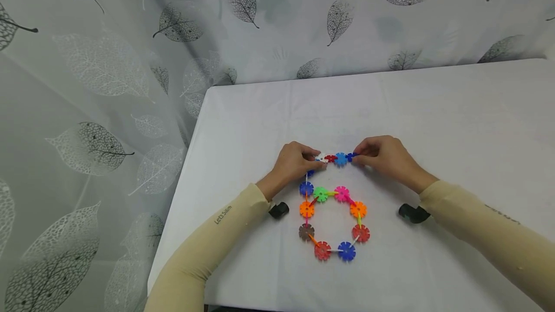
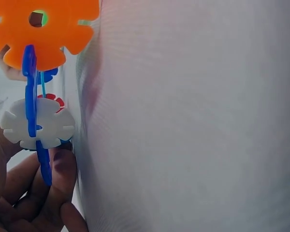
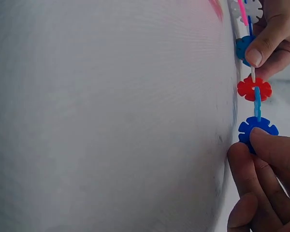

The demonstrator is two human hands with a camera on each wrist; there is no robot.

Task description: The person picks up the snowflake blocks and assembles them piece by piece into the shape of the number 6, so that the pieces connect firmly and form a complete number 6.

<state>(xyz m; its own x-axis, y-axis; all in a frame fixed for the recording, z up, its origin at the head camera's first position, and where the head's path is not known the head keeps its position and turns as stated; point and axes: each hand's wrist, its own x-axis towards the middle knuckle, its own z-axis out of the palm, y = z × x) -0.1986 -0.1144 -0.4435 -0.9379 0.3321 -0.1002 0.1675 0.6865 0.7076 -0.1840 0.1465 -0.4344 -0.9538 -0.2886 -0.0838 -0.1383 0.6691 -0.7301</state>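
Observation:
Notched plastic flower discs are slotted together into a shape like a 6, a closed ring [image 1: 322,251] with a line of discs rising from its left side and bending right at the top. My left hand [image 1: 295,160] pinches this top row near a white disc [image 1: 321,158]. At the row's right end, my right hand [image 1: 388,158] holds a dark blue disc [image 3: 257,129] between thumb and fingertips. Between the hands are a red disc [image 3: 254,90] and a light blue disc [image 1: 340,159]. In the left wrist view an orange disc [image 2: 63,36] looms close.
A white cloth covers the table [image 1: 468,124]. Black devices sit by the wrists, one beside the left sleeve [image 1: 279,210] and one under the right sleeve [image 1: 414,213]. A leaf-patterned curtain [image 1: 282,23] hangs behind and along the left.

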